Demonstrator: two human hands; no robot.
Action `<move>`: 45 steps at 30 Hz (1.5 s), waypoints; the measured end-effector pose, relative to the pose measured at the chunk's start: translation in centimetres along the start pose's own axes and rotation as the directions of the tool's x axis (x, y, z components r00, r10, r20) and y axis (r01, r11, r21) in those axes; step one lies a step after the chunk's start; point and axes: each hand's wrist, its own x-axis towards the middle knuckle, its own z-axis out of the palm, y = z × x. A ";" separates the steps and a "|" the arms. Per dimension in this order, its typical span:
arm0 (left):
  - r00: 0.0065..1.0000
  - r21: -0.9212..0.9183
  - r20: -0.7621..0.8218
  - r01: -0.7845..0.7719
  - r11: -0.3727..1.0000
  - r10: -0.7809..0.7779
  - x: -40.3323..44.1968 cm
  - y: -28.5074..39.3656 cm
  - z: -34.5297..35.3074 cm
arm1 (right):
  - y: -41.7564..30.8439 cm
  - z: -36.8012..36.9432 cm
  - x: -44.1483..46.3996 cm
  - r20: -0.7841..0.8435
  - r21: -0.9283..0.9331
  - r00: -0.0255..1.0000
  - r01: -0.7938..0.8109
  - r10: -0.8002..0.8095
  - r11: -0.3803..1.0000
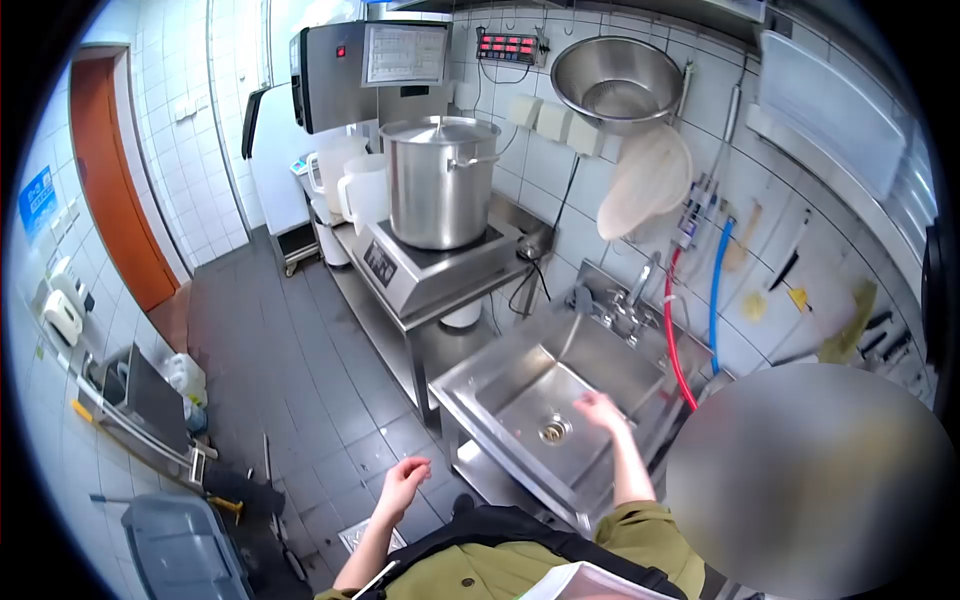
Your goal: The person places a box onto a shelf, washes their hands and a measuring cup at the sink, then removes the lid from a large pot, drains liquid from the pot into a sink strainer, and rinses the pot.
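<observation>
My right hand (pixel 601 411) is over the steel sink basin (pixel 515 395), fingers pointing left and slightly blurred; I see nothing held in it. The round drain (pixel 554 430) lies below and to the left of that hand. Behind the basin stands a mixer tap (pixel 640 285) with its valves. My left hand (pixel 404 487) hangs above the tiled floor, left of the sink, its fingers loosely bent and holding nothing visible.
A large lidded stockpot (pixel 440 190) stands on an induction cooker (pixel 385 265) on a steel table. White plastic jugs (pixel 365 190) are beside it. A colander (pixel 618 80), red hose (pixel 672 330) and blue hose (pixel 719 290) hang on the wall. A grey bin (pixel 185 545) stands lower left.
</observation>
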 end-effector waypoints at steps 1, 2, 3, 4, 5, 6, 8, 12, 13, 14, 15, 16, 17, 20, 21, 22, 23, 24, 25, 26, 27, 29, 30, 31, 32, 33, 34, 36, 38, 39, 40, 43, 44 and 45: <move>0.998 -0.042 -0.050 0.045 0.998 -0.047 1.5 0.3 -0.4 | 2.0 -1.5 3.7 -0.213 -0.074 0.977 -0.005 -0.011 0.997; 0.995 -0.024 -0.092 0.038 0.999 -0.040 3.0 0.9 -0.8 | 3.9 -3.3 7.6 -0.417 -0.152 0.908 -0.029 -0.038 0.988; 0.990 -0.008 -0.136 0.033 0.999 -0.034 4.4 1.7 -1.3 | 3.9 -5.6 9.9 -0.528 -0.152 0.849 -0.131 0.031 0.980; 0.983 0.008 -0.181 0.027 1.000 -0.026 5.9 2.4 -2.0 | 3.4 -7.7 12.3 -0.630 -0.139 0.771 -0.228 0.091 0.964; 0.975 0.047 -0.220 -0.009 0.999 0.020 7.4 2.9 -2.5 | 3.8 -9.2 14.7 -0.728 -0.161 0.681 -0.284 0.081 0.945; 0.963 0.070 -0.267 -0.017 0.997 0.035 8.8 3.2 -2.9 | 4.6 -10.2 16.6 -0.811 -0.176 0.582 -0.349 0.065 0.921; 0.943 0.028 -0.332 -0.013 1.000 0.021 11.5 3.8 -2.8 | 6.8 -11.7 20.4 -0.886 -0.270 0.456 -0.356 -0.086 0.894; 0.977 0.039 -0.197 0.089 0.995 -0.080 17.4 2.4 -1.0 | 7.7 -13.1 23.0 -0.803 -0.258 0.595 -0.298 -0.033 0.919; 0.991 0.092 -0.112 0.086 0.992 -0.076 18.8 2.8 0.0 | 9.0 -13.3 24.0 -0.809 -0.300 0.583 -0.298 -0.076 0.906; 0.997 0.143 -0.026 0.077 0.987 -0.074 20.1 3.3 0.9 | 10.1 -13.4 24.8 -0.811 -0.342 0.573 -0.298 -0.120 0.891; 0.999 0.236 0.037 0.009 0.972 -0.019 21.3 4.4 1.9 | 10.8 -13.2 24.8 -0.809 -0.381 0.567 -0.300 -0.158 0.875; 0.994 0.329 0.103 -0.065 0.942 0.033 22.4 5.6 2.8 | 11.4 -13.5 24.8 -0.765 -0.394 0.635 -0.325 -0.110 0.860; 0.990 0.310 0.134 -0.072 0.948 0.032 23.7 5.8 3.5 | 9.7 -14.0 24.2 -0.716 -0.398 0.696 -0.346 -0.051 0.850; 0.956 0.349 0.267 -0.216 0.912 0.124 28.1 6.7 5.3 | 8.0 -14.0 24.1 -0.444 -0.829 0.891 -0.370 -0.090 0.420; 0.940 0.323 0.338 -0.169 0.931 0.053 29.6 6.7 5.9 | 5.6 -14.0 23.6 -0.452 -0.785 0.892 -0.405 0.013 0.468; 0.916 0.296 0.401 -0.102 0.950 -0.026 30.9 7.0 6.7 | 6.3 -13.4 24.3 -0.530 -0.628 0.842 -0.469 0.099 0.621; 0.894 0.297 0.435 -0.030 0.954 -0.108 32.4 7.2 7.8 | 6.1 -12.1 24.4 -0.674 -0.180 0.675 -0.544 0.300 0.819; 0.855 0.331 0.518 -0.167 0.929 -0.031 33.6 7.8 9.2 | 4.6 -10.8 22.9 -0.660 -0.222 0.713 -0.486 0.236 0.845; 0.810 0.263 0.564 0.008 0.965 -0.161 34.4 9.1 11.0 | 5.1 -7.7 22.2 -0.828 -0.146 0.558 -0.307 0.053 0.940; 0.767 0.139 0.612 0.133 0.981 -0.191 35.9 8.1 12.4 | 4.2 -6.9 21.7 -0.466 0.373 0.829 -0.131 0.308 0.919; 0.756 0.094 0.608 0.236 0.967 -0.244 37.3 7.5 14.6 | 3.0 -5.1 21.6 -0.352 0.719 0.861 -0.001 0.366 0.695; 0.698 0.027 0.645 0.385 0.923 -0.310 39.5 7.3 19.4 | -0.8 -4.7 21.2 -0.102 0.994 0.840 0.061 0.533 0.095; 0.646 0.057 0.677 0.431 0.901 -0.352 40.2 7.1 21.9 | -0.8 -4.5 21.1 -0.009 0.976 0.846 0.124 0.533 -0.180; 0.593 0.051 0.696 0.522 0.851 -0.406 40.6 6.8 24.1 | 0.1 -4.2 21.2 0.007 0.930 0.850 0.188 0.526 -0.316; 0.522 0.070 0.714 0.609 0.790 -0.466 41.0 6.4 26.2 | 1.1 -4.1 21.5 0.019 0.863 0.858 0.246 0.514 -0.441; 0.481 0.081 0.716 0.663 0.744 -0.506 41.0 5.7 28.2 | 2.0 -4.1 21.7 0.023 0.778 0.868 0.296 0.496 -0.554; 0.455 0.093 0.700 0.706 0.702 -0.551 40.9 4.9 30.1 | 2.1 -4.3 21.9 0.020 0.778 0.886 0.278 0.464 -0.564; 0.399 0.110 0.658 0.788 0.606 -0.638 40.5 2.8 33.3 | 2.5 -4.5 22.0 0.022 0.777 0.918 0.234 0.397 -0.584; 0.334 -0.002 0.738 0.870 0.493 -0.586 40.2 1.2 35.8 | 3.0 -4.3 22.4 -0.001 0.789 0.919 0.243 0.394 -0.564; 0.307 -0.052 0.776 0.902 0.429 -0.550 40.3 0.4 36.9 | 1.9 -4.5 22.0 0.031 0.789 0.889 0.259 0.457 -0.557; 0.310 -0.062 0.807 0.890 0.451 -0.502 40.7 -0.5 37.9 | 0.5 -4.9 21.5 0.060 0.790 0.854 0.275 0.516 -0.548; 0.340 -0.044 0.745 0.883 0.467 -0.574 40.7 -0.4 39.6 | 0.3 -4.1 21.1 -0.003 0.809 0.717 0.412 0.697 -0.420; 0.366 -0.004 0.671 0.872 0.489 -0.645 40.9 -1.0 39.7 | 1.3 -3.1 21.4 -0.034 0.803 0.682 0.453 0.730 -0.386; 0.392 0.039 0.589 0.859 0.510 -0.706 41.5 -2.0 39.7 | 1.6 -2.1 21.5 -0.040 0.792 0.663 0.477 0.747 -0.381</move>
